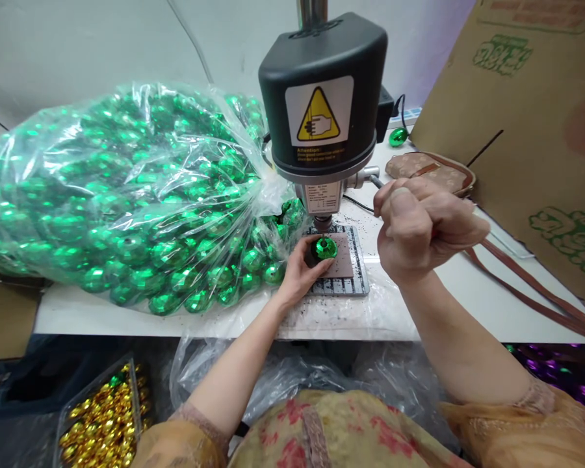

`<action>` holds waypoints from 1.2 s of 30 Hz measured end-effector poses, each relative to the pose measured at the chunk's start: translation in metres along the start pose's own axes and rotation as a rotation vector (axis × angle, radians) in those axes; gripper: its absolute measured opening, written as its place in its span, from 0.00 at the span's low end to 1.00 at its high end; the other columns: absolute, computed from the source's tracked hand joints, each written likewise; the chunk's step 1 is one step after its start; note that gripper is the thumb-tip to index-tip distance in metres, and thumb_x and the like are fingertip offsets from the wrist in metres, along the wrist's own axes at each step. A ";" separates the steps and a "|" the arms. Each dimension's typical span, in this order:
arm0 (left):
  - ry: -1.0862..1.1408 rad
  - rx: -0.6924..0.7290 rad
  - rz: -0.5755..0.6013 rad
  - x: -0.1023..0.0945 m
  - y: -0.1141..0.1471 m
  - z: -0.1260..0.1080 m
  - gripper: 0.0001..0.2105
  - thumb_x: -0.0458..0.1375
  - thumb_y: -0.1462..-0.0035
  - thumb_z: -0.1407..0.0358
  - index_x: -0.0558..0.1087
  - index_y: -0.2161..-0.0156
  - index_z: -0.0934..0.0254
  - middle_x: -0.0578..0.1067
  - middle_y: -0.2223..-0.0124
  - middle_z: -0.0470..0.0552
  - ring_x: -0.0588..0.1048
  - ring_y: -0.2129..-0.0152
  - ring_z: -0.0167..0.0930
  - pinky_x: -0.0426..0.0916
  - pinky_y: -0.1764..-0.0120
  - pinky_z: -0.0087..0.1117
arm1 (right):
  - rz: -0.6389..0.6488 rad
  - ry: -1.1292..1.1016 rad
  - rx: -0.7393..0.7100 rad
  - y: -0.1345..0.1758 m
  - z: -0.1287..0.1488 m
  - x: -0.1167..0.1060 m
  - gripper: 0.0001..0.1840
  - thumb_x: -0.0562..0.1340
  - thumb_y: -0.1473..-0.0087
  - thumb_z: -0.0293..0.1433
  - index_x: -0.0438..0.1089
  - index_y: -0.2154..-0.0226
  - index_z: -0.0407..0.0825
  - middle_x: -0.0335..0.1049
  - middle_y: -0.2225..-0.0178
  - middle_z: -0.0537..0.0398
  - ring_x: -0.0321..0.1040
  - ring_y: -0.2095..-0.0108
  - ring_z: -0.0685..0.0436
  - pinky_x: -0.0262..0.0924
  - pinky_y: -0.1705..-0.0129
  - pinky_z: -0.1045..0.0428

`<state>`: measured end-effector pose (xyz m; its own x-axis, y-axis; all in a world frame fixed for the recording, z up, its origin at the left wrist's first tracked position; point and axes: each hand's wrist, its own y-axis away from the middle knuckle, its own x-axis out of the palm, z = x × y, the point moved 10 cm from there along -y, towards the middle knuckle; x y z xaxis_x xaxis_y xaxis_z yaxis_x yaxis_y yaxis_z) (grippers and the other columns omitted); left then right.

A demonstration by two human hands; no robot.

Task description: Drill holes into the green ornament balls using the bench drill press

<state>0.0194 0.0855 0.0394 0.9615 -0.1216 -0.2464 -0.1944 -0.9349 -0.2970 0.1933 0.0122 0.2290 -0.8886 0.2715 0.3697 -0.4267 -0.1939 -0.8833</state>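
Note:
A shiny green faceted ball [327,247] rests on a brown pad [344,265] over the slotted metal base [362,284] of a small drill press [322,97]. My left hand [305,268] is closed around the ball's left side, thumb in front and fingers behind. Just above the ball is the chuck [323,223]; the bit's tip meets or nearly meets the ball's top. My right hand [414,227] is wrapped round the end of the drill press lever [376,181], to the right of the machine. Dark shavings lie scattered about the base.
A big clear bag of green balls [141,195] crowds the table's left side. Right of the press are a patterned purse [426,170] with a brown strap, one loose green ball [398,136] and a tall cardboard box [526,117]. Below left sits a bin of gold balls [100,422].

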 end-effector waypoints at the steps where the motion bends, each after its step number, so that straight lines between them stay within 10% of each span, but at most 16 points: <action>1: 0.003 -0.002 0.002 0.000 0.000 0.000 0.26 0.68 0.47 0.55 0.70 0.46 0.60 0.75 0.49 0.55 0.74 0.50 0.38 0.68 0.45 0.40 | 0.012 0.001 0.000 0.001 0.000 0.000 0.28 0.61 0.44 0.31 0.40 0.83 0.47 0.43 0.85 0.62 0.46 0.84 0.56 0.52 0.80 0.52; 14: -0.011 0.021 0.004 0.000 0.001 0.000 0.25 0.67 0.46 0.57 0.69 0.45 0.60 0.75 0.48 0.55 0.74 0.50 0.38 0.69 0.46 0.40 | 0.069 -0.076 -0.193 0.016 0.001 -0.003 0.25 0.59 0.48 0.23 0.42 0.84 0.48 0.45 0.85 0.66 0.43 0.87 0.57 0.52 0.83 0.52; 24: -0.082 -0.013 -0.111 -0.009 0.008 -0.008 0.23 0.69 0.49 0.57 0.70 0.49 0.61 0.75 0.51 0.54 0.75 0.52 0.38 0.69 0.48 0.39 | -0.017 0.139 0.257 -0.039 -0.011 0.017 0.26 0.61 0.42 0.28 0.46 0.84 0.50 0.46 0.85 0.62 0.48 0.84 0.54 0.45 0.78 0.50; 27: -0.236 0.130 -0.156 -0.016 0.038 -0.036 0.21 0.68 0.48 0.55 0.71 0.52 0.61 0.76 0.57 0.52 0.76 0.59 0.35 0.71 0.56 0.35 | -0.005 0.160 0.264 -0.044 -0.017 0.018 0.26 0.60 0.41 0.31 0.45 0.82 0.51 0.45 0.84 0.62 0.46 0.83 0.53 0.44 0.78 0.50; 31: -0.403 0.612 0.173 0.018 0.117 -0.080 0.22 0.62 0.45 0.48 0.70 0.55 0.65 0.73 0.68 0.49 0.73 0.72 0.29 0.69 0.69 0.30 | -0.022 0.110 0.191 -0.043 -0.018 0.017 0.24 0.60 0.41 0.31 0.45 0.81 0.53 0.42 0.83 0.63 0.46 0.84 0.52 0.43 0.78 0.50; 36: -0.872 0.917 0.349 0.042 0.202 -0.069 0.16 0.64 0.44 0.65 0.72 0.51 0.65 0.76 0.61 0.56 0.75 0.63 0.35 0.71 0.68 0.31 | -0.055 0.068 0.144 -0.044 -0.014 0.018 0.24 0.60 0.42 0.30 0.45 0.81 0.53 0.40 0.84 0.64 0.44 0.85 0.53 0.41 0.78 0.50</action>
<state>0.0335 -0.1310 0.0327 0.4608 0.2677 -0.8461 -0.7984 -0.2913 -0.5270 0.1986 0.0392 0.2701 -0.8520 0.3472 0.3919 -0.4985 -0.3088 -0.8101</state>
